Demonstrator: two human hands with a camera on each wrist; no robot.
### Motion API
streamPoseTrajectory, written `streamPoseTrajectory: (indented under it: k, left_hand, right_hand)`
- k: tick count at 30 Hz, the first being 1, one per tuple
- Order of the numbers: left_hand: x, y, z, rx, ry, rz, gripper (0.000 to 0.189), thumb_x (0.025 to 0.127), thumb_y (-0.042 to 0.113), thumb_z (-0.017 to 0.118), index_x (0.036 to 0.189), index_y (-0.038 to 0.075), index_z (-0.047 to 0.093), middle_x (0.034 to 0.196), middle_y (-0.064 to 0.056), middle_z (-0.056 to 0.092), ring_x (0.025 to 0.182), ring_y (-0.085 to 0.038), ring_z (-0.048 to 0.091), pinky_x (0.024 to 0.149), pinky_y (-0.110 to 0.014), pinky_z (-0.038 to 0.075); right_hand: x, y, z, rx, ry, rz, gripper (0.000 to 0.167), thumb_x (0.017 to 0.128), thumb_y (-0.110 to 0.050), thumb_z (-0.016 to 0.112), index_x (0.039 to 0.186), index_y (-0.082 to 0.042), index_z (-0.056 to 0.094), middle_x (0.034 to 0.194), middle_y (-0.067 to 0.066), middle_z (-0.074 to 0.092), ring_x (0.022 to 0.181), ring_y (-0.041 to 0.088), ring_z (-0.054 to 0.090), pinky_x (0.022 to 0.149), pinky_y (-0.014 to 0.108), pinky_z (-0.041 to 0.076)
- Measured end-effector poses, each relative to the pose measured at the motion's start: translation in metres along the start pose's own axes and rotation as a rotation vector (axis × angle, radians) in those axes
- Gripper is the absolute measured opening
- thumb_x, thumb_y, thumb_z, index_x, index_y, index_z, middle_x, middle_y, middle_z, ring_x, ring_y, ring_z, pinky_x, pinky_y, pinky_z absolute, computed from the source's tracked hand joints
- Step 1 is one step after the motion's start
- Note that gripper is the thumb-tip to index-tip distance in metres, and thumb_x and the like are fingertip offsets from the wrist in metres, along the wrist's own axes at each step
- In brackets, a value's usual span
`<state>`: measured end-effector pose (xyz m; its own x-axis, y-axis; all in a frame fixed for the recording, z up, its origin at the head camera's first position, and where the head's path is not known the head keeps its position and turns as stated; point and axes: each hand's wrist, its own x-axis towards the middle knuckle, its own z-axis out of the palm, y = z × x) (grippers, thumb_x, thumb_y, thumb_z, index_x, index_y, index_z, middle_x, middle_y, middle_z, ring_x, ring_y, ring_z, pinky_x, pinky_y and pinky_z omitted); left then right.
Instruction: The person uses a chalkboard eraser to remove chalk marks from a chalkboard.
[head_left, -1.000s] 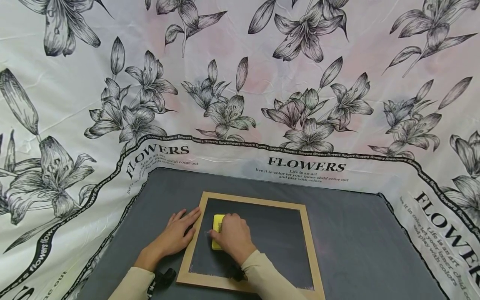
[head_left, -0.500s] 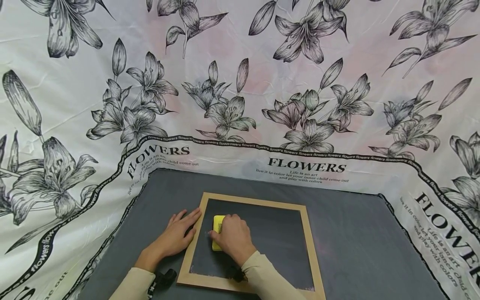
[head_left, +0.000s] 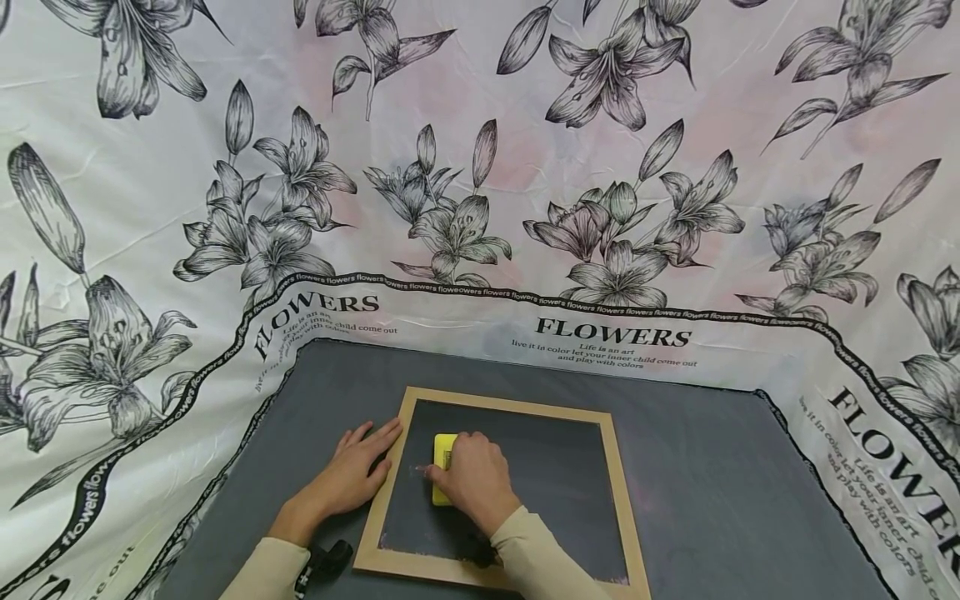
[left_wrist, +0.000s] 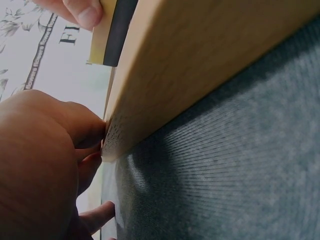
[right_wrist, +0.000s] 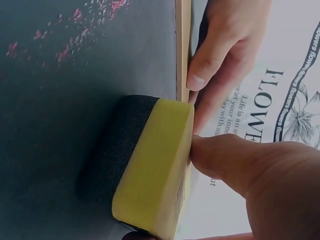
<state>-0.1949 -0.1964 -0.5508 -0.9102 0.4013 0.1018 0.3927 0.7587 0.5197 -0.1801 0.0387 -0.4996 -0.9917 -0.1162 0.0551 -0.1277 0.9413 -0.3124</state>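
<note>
Flat on a grey table (head_left: 720, 483), a dark chalkboard (head_left: 562, 483) in a pale wooden frame (head_left: 510, 405), slightly turned, nearer the table's left edge than its right. Within the board's left half, about midway between far and near edges, a yellow eraser (head_left: 442, 493), set lengthwise toward the far edge, with its black pad (right_wrist: 112, 150) facing down against the board. Over the eraser, the right hand (head_left: 477, 477), with fingers and thumb closed on the yellow body. At the frame's left edge, the left hand (head_left: 351, 477), with fingers extended and slightly spread, touching the wood rather than gripping. Just left of the eraser, a faint pinkish mark (head_left: 422, 469); in the right wrist view, pink and white flecks (right_wrist: 62, 54) on the dark surface. On both arms, cream sleeves (head_left: 551, 558); at the left wrist, a black device (head_left: 330, 560), near the frame's near-left corner. Beyond the table's far edge and along both sides, a white cloth (head_left: 450, 333) printed with black-outlined lilies and the word FLOWERS.
</note>
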Motion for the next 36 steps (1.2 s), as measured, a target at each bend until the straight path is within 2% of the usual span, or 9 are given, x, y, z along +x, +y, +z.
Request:
streamPoseTrajectory:
  k: [10, 18, 36]
  left_hand:
    - [0.000, 0.000, 0.000, 0.001, -0.004, -0.008, 0.058, 0.110, 0.015, 0.063, 0.166, 0.008, 0.049, 0.176, -0.009, 0.043, 0.160, -0.055, 0.034, 0.124, -0.083, 0.020]
    - [0.000, 0.002, -0.001, -0.010, -0.014, -0.015, 0.060, 0.110, 0.015, 0.061, 0.167, 0.007, 0.046, 0.177, -0.010, 0.040, 0.161, -0.056, 0.031, 0.126, -0.082, 0.017]
    - [-0.001, 0.002, 0.001, -0.020, -0.006, -0.001, 0.059, 0.110, 0.014, 0.061, 0.167, 0.008, 0.046, 0.176, -0.010, 0.041, 0.161, -0.057, 0.031, 0.125, -0.083, 0.018]
  right_hand:
    - [-0.001, 0.010, -0.005, 0.003, -0.031, 0.040, 0.062, 0.086, -0.052, 0.090, 0.111, 0.003, 0.076, 0.087, 0.009, 0.065, 0.073, 0.024, 0.062, 0.068, 0.045, 0.062]
    - [-0.004, 0.019, -0.007, 0.001, -0.001, 0.046, 0.059, 0.084, -0.051, 0.092, 0.106, 0.001, 0.075, 0.083, 0.008, 0.063, 0.071, 0.023, 0.061, 0.062, 0.042, 0.058]
    - [-0.008, 0.035, -0.014, 0.008, 0.005, 0.090, 0.056, 0.084, -0.051, 0.091, 0.105, 0.000, 0.075, 0.081, 0.007, 0.062, 0.068, 0.023, 0.058, 0.060, 0.041, 0.056]
